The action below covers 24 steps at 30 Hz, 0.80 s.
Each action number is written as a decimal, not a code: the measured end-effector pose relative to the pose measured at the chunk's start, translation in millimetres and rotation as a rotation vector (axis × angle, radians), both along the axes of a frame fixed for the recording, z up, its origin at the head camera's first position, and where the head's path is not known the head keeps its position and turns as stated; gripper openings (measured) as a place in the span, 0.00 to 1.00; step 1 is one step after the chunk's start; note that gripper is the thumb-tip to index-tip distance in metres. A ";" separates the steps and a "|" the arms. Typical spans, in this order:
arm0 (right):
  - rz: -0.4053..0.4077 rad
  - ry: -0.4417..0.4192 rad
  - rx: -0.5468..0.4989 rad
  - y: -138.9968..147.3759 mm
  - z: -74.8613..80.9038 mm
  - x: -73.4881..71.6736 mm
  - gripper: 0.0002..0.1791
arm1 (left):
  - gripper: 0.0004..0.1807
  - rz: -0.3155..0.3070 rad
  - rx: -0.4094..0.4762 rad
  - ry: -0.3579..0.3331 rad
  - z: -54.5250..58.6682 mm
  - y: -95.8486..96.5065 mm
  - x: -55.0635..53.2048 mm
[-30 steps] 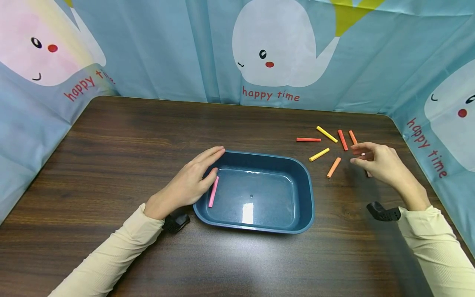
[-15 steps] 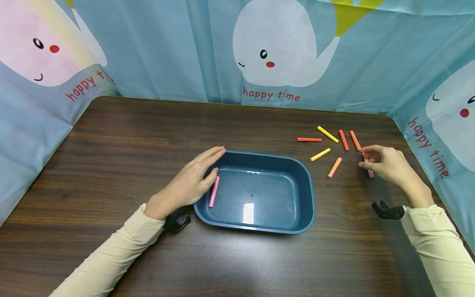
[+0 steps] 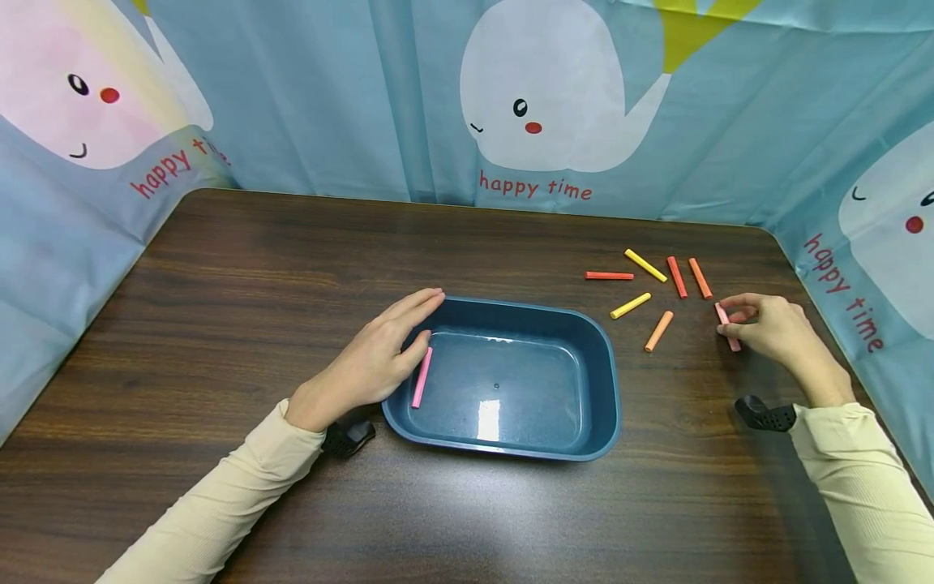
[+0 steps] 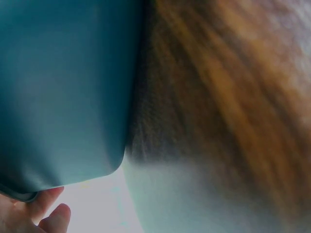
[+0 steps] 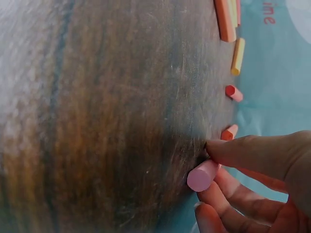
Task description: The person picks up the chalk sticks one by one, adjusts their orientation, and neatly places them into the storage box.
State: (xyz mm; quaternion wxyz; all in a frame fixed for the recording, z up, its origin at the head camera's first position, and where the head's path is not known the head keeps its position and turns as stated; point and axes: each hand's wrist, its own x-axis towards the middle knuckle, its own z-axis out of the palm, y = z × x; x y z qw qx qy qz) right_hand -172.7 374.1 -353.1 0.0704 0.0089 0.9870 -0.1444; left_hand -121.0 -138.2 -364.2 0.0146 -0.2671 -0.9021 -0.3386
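Observation:
My left hand (image 3: 368,365) holds the left rim of a blue plastic basin (image 3: 613,381), its thumb over the inside and its fingers along the back-left corner. In the left wrist view, fingertips (image 4: 56,221) show just past the basin's outer wall (image 4: 73,97). A pink chalk stick (image 3: 423,377) leans inside the basin beside the thumb. On the right of the table, my right hand (image 3: 773,328) pinches a light pink chalk stick (image 3: 733,343) between thumb and fingers. The right wrist view shows that chalk (image 5: 199,179) end-on, close to the tabletop.
Left of the right hand lie two orange chalks (image 3: 659,332), two yellow chalks (image 3: 631,306) and two red chalks (image 3: 609,276) on the dark wooden table (image 3: 292,251). A blue whale-printed curtain (image 3: 321,97) hangs behind and at the sides.
My right hand has moved slightly right and down onto the light pink chalk, and its fingers have closed round it. The left hand and basin keep their place.

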 end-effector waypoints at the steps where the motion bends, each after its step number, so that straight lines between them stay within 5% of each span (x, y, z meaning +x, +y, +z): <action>1: -0.005 -0.002 -0.001 0.4 -0.1 0.0 0.23 | 0.29 0.000 0.000 0.001 -0.1 0.1 -0.1; 24: -0.024 0.044 -0.057 -14.3 4.5 3.5 0.19 | 0.28 0.000 0.000 0.005 -0.6 0.3 -0.4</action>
